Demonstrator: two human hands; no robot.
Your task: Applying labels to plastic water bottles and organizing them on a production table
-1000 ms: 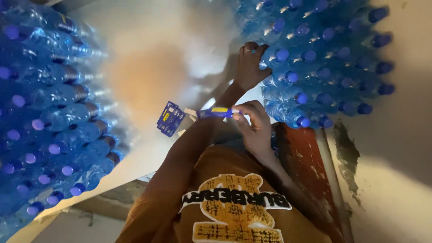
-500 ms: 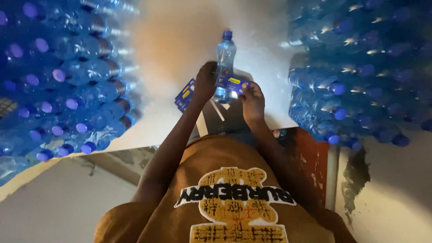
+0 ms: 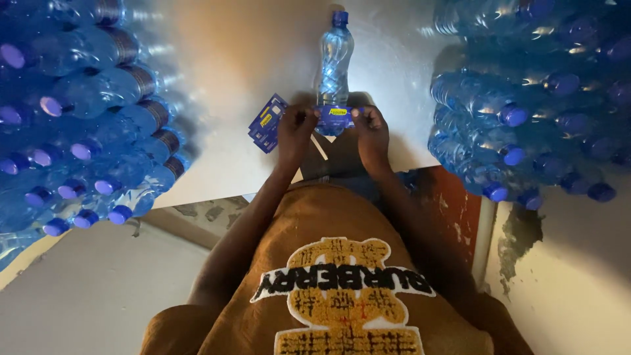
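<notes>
Between two stacked walls of blue-capped bottles, one clear plastic water bottle (image 3: 334,62) lies on white tabletop (image 3: 230,158); its blue label strip (image 3: 338,112) is pinched by left hand (image 3: 296,131) and right hand (image 3: 372,131). One blue label stack (image 3: 265,123) is set beside.

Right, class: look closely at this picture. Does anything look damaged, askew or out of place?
Yes. The wall at lower right has a dark patch of flaked paint. Otherwise nothing stands out: the bottle lies straight on the white table, with both hands, left hand and right hand, pressing a blue label around it.
</notes>
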